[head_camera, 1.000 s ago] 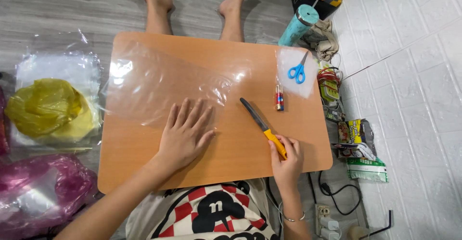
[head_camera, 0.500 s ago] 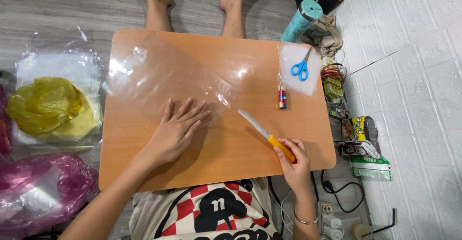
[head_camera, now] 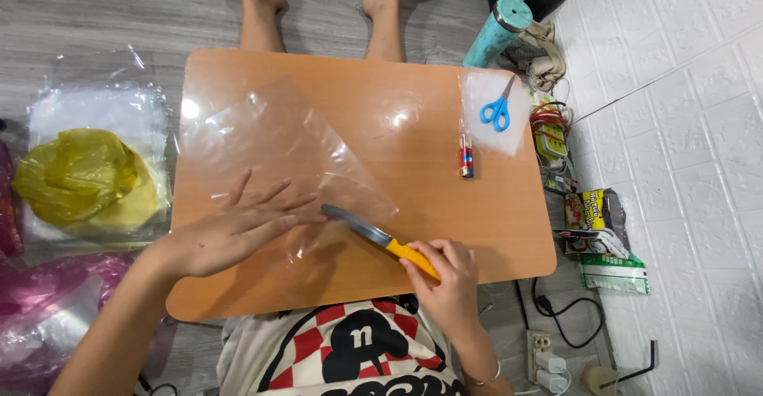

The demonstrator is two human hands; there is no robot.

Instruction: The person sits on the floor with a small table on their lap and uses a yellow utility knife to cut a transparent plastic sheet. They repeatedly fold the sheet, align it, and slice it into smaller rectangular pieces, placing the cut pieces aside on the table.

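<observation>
Thin, slippery clear plastic sheet (head_camera: 278,146) pinned flat on desk (head_camera: 509,221) by splayed left hand (head_camera: 230,233); right hand (head_camera: 445,273) grip clamped on yellow-handled knife (head_camera: 381,239), blade against sheet edge.

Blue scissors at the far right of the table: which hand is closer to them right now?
Right. The right hand grips the knife at the near edge, below the blue scissors. The left hand lies flat on the clear plastic sheet, farther left.

Glossy clear plastic sheet (head_camera: 274,146), smooth wood-look table (head_camera: 493,229)
</observation>
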